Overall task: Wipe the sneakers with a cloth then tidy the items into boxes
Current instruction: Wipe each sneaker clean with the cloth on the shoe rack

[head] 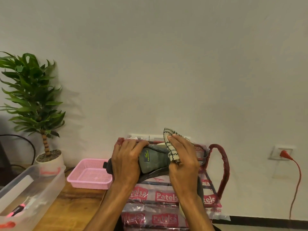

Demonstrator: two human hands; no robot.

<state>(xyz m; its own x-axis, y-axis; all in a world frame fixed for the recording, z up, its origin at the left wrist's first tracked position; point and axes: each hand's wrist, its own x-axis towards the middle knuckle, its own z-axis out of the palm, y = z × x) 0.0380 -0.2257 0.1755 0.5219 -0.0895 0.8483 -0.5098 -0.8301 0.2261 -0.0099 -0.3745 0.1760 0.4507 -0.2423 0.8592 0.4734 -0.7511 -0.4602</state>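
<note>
A grey-green knit sneaker [152, 161] with a dark sole is held up in front of me, above a clear plastic bag. My left hand [127, 161] grips its heel end, fingers curled over the top. My right hand [182, 158] holds a cream cloth with black checked lines [170, 143] and presses it against the sneaker's front part. The toe is hidden behind the cloth and right hand.
A clear bag with red handles and red print [168, 197] lies on the wooden table [73, 209]. A pink mesh basket [90, 175] and a clear plastic box [33, 185] stand to the left. A potted plant [33, 104] stands behind. A red cable [296, 179] hangs from a wall socket.
</note>
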